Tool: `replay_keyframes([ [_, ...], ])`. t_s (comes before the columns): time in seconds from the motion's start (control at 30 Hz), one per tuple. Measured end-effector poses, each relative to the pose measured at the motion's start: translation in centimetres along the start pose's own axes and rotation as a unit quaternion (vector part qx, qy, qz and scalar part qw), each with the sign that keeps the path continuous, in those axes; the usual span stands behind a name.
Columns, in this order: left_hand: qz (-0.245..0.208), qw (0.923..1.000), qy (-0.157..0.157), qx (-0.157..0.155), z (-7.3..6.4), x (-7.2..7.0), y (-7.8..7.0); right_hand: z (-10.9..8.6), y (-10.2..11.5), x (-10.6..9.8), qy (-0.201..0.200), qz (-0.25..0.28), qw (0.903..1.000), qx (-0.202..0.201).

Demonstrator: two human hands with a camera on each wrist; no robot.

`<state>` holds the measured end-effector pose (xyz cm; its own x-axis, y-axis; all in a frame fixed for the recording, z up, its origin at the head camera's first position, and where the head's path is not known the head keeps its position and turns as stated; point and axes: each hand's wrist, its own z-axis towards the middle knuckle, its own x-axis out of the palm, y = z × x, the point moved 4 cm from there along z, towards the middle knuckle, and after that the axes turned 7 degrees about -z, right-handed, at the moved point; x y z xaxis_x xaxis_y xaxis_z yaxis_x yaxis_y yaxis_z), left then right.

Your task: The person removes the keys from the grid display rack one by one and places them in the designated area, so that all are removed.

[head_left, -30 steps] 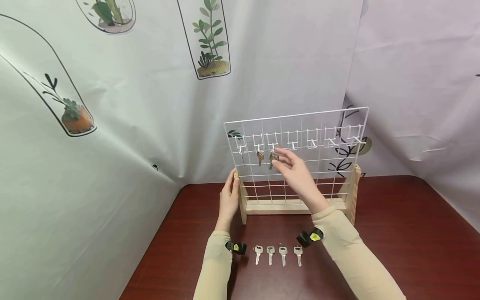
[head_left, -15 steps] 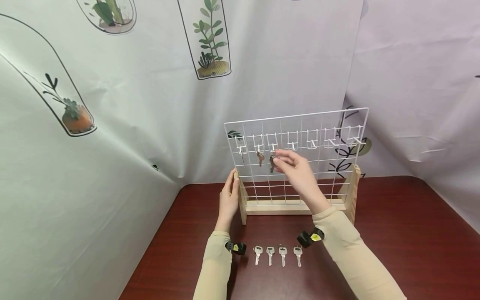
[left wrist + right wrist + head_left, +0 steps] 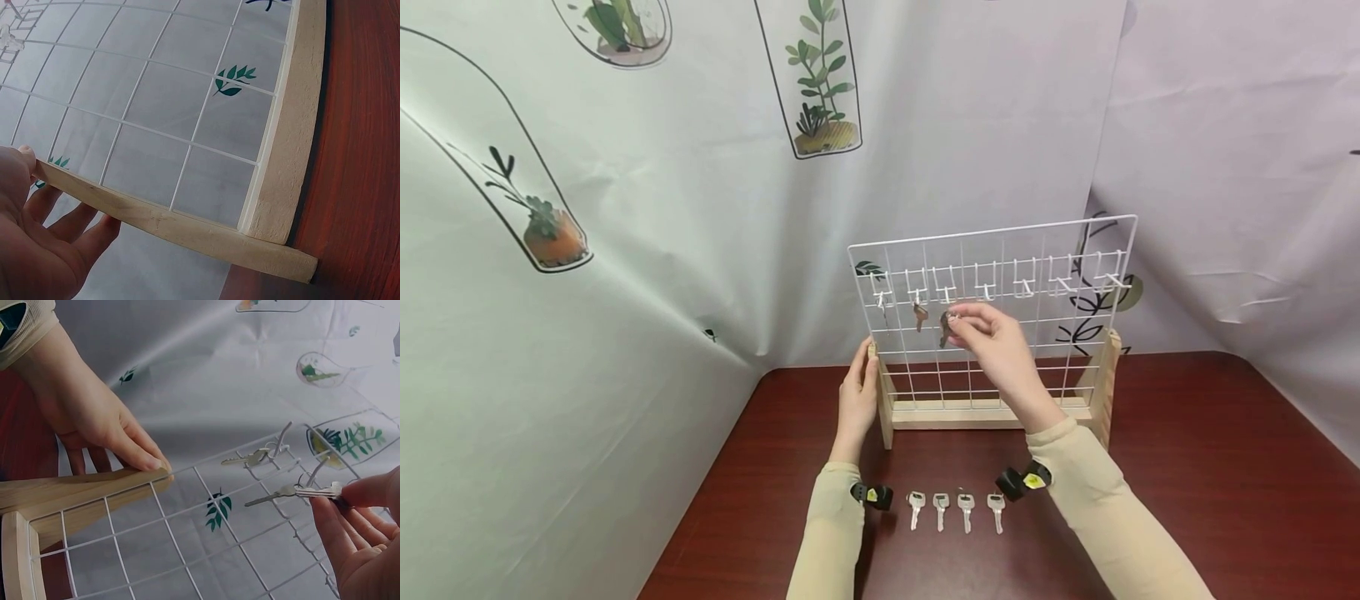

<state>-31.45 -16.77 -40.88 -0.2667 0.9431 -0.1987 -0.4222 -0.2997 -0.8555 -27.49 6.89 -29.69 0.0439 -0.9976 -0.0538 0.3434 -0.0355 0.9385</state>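
Observation:
My right hand [image 3: 996, 337] pinches a key [image 3: 944, 330] between thumb and fingers, just below the third hook [image 3: 946, 295] from the left on a white wire grid rack [image 3: 992, 232]. Two other keys hang on the hooks to its left: a silver key [image 3: 247, 459] on the first and a second key [image 3: 921, 317] beside it. In the right wrist view, the pinched key overlaps that second key. My left hand [image 3: 856, 400] grips the top of the rack's left wooden post [image 3: 156, 219], thumb on one side and fingers on the other.
Several silver keys [image 3: 966, 512] lie in a row on the dark red table [image 3: 1195, 467], in front of the rack's wooden base bar [image 3: 992, 422]. More white hooks [image 3: 1024, 287] line the grid to the right. A plant-printed curtain [image 3: 700, 250] hangs behind.
My right hand has come down slightly and its fingers have drawn closer together on the key. The left hand stays on the post.

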Motion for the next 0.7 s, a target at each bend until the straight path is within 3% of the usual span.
replay_keyframes([
  [0.7,0.003,0.9999,-0.006,-0.010,0.1,0.1,0.1,-2.5,-2.7,-3.4,0.006,-0.051,0.9986,0.017],
])
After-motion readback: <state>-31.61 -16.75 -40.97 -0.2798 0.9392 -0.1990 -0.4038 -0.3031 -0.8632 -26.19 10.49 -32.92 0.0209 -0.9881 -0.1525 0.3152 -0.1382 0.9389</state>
